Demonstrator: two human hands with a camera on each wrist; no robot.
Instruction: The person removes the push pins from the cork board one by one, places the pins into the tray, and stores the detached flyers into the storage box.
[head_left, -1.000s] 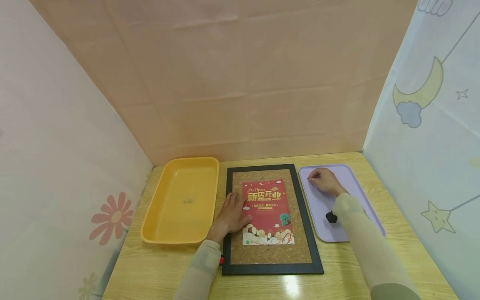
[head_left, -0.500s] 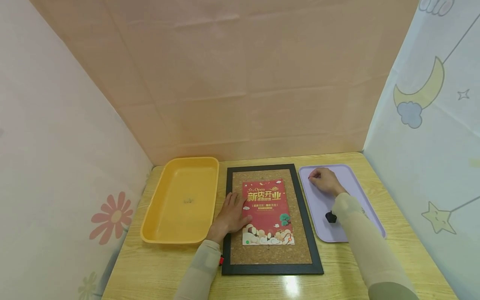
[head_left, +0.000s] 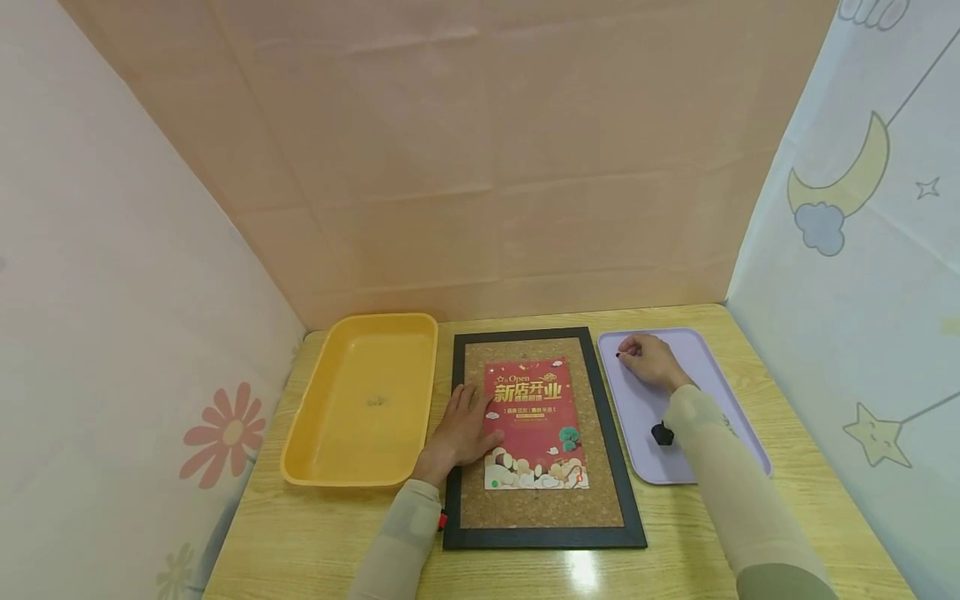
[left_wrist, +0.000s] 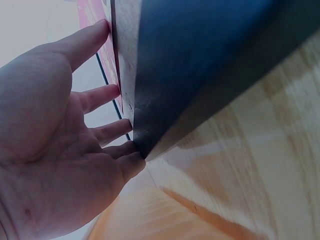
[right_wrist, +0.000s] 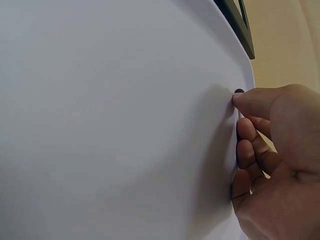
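A red printed poster point(head_left: 531, 425) lies on a cork board point(head_left: 543, 510) with a black frame. My left hand point(head_left: 461, 429) rests with spread fingers across the frame's left side, fingertips on the poster's left edge. In the left wrist view, the fingers point(left_wrist: 102, 97) stretch out to the board. Over the far left corner of a purple tray point(head_left: 636, 458), my right hand point(head_left: 651, 362) pinches a small dark round piece point(right_wrist: 239, 91) at the thumb tip. It is too small to tell what it is; the other fingers are curled near the tray's rim.
A deep yellow tray point(head_left: 360, 400) stands left of the board. Near the right forearm, a small black lump point(head_left: 662, 433) sits on the purple tray. A cloth wall closes off the back, and patterned walls flank both sides of the wooden table point(head_left: 517, 575).
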